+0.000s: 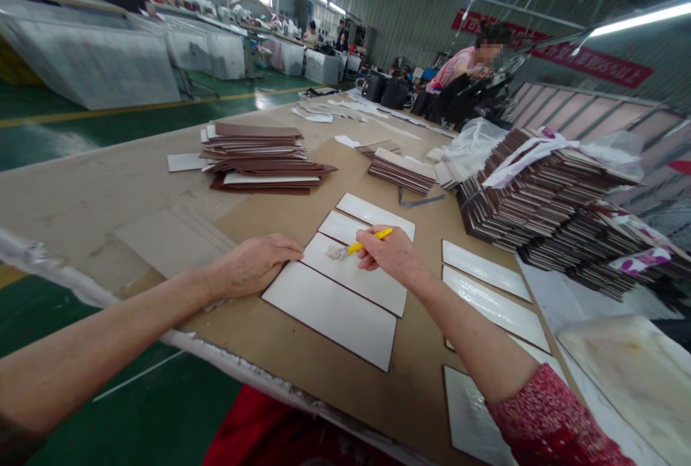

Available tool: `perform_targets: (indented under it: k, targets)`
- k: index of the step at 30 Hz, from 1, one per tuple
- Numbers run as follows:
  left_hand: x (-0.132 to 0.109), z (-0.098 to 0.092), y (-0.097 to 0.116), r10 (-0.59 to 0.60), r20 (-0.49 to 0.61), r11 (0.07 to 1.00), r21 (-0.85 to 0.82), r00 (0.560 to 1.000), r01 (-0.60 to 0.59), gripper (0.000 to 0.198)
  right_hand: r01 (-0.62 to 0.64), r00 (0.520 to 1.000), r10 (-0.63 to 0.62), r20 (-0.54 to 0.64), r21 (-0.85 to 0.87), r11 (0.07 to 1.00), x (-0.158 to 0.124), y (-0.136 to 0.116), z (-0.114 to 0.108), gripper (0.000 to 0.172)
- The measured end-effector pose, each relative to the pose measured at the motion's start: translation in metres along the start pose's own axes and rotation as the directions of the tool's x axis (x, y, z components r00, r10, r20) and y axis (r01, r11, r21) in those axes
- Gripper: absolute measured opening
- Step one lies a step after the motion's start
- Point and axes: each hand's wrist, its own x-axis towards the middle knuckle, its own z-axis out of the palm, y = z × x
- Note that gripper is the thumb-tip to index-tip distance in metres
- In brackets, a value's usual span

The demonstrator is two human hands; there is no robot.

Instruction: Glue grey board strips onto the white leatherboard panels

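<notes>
Brown stack (262,158) and large pile (532,196) beyond the yellow brush (354,247)

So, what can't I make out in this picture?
In the head view:
- Brush: part of its handle is hidden by the right hand.
- Lowest panel at right: partly covered by the sleeve.
- Banner: partly blocked by a co-worker.
- Pale sheet: cut off by the right edge.

Right hand (386,253) grips yellow-handled brush (355,247), bristles on white panel (359,280); left hand (256,264) flat at panel's left edge; brown stack (259,158) behind; glossy panels (494,302) right; person in pink (458,66) beyond.
</notes>
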Motion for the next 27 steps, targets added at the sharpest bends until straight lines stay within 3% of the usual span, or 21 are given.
perform_targets:
  k: [7,18,23,27]
  targets:
    - [-0.002,0.000,0.000,-0.004,-0.027,1.000,0.005,1.000,0.004,0.041,-0.092,0.995,0.092,-0.036,-0.001,0.996,-0.025,0.015,-0.040,0.019]
    - [-0.003,0.000,-0.001,0.001,-0.005,0.999,0.054,1.000,-0.001,0.038,-0.138,0.982,0.135,-0.135,-0.015,0.990,-0.071,0.048,-0.093,0.021]
    - [-0.004,-0.002,0.000,-0.016,0.001,0.999,0.051,1.000,0.016,0.037,-0.127,0.980,0.120,-0.157,-0.033,0.991,-0.082,0.050,-0.105,0.020]
    - [-0.004,0.000,-0.003,0.004,-0.012,0.999,0.035,1.000,-0.004,0.038,-0.014,0.988,0.023,-0.154,0.063,0.998,-0.083,0.036,-0.094,0.022]
